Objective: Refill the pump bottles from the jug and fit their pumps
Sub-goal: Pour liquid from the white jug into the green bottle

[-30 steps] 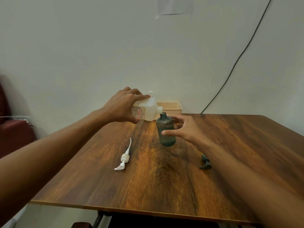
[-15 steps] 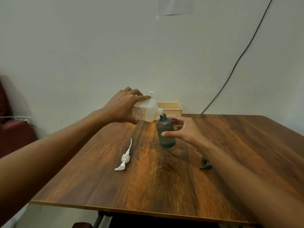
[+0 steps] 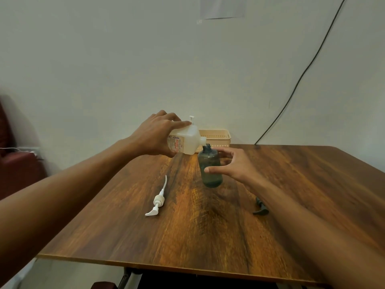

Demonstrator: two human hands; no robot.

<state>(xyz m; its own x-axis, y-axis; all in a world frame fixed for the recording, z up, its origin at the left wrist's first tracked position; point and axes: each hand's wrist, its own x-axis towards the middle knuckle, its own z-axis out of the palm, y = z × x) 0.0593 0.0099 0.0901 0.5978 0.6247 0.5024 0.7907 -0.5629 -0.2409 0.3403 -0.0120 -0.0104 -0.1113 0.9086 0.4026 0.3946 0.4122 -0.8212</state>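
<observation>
Item: white jug (image 3: 187,142), gripped round its base by the left hand (image 3: 154,136) and tipped on its side, spout meeting the open neck of the dark bottle (image 3: 208,159). The bottle stands upright on the wooden table (image 3: 208,236) in the right hand (image 3: 239,165), thumb across its front, fingers curved round its far side. Loose parts: a white pump (image 3: 158,200) lying flat below the left hand; a dark pump (image 3: 260,209) just left of the right forearm; a beige basket (image 3: 216,137) beyond both hands, against the wall.
</observation>
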